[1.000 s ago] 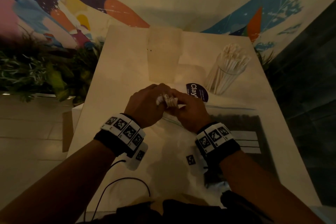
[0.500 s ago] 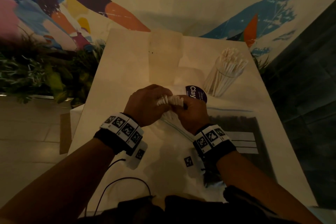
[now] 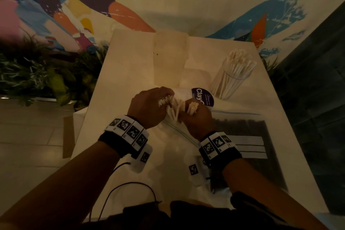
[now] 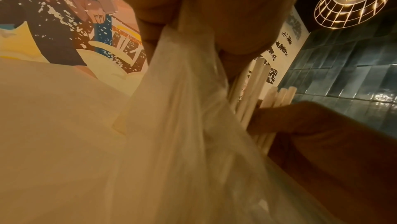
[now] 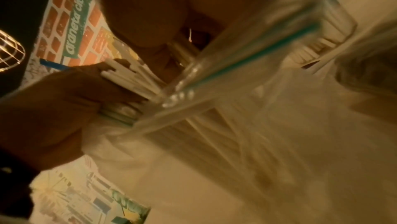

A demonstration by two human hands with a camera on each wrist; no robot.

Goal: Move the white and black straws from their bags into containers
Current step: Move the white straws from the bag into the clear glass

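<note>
Since the frame a sec ago my two hands have drawn apart and the single tight white clump has split: straw ends now fan out between them, more of their length clear of the bag mouth.

My left hand (image 3: pixel 149 106) has its fingers curled round one bunch of the white straws (image 3: pixel 172 105); my right hand (image 3: pixel 196 115) is clenched on a second bunch, seen upright in its fist in the left wrist view. Both bunches sit just above the zip edge of the clear bag (image 3: pixel 173 147), which lies on the worktop (image 3: pixel 130 61) under my wrists, at 6 o'clock from the hands.

Step in hand, as I judge it: pulling white straws out of their bag, approx mid-task. The clear container (image 3: pixel 231 78) at 2 o'clock already stands packed with white straws. Black straws still lie in the second zip bag (image 3: pixel 242 127) at 4 o'clock, not yet touched. A tall translucent container (image 3: pixel 169 61) stands at 12 o'clock; can't tell if anything's in it.

Next move calls for merging the bunches into one grip, ends squared, lifting fully clear of the bag w/o snagging the zip, then carrying toward 2 o'clock.

Straws look thin, stiff, pale, uniform; loose ones splay at angles, so likely to slip.
</note>
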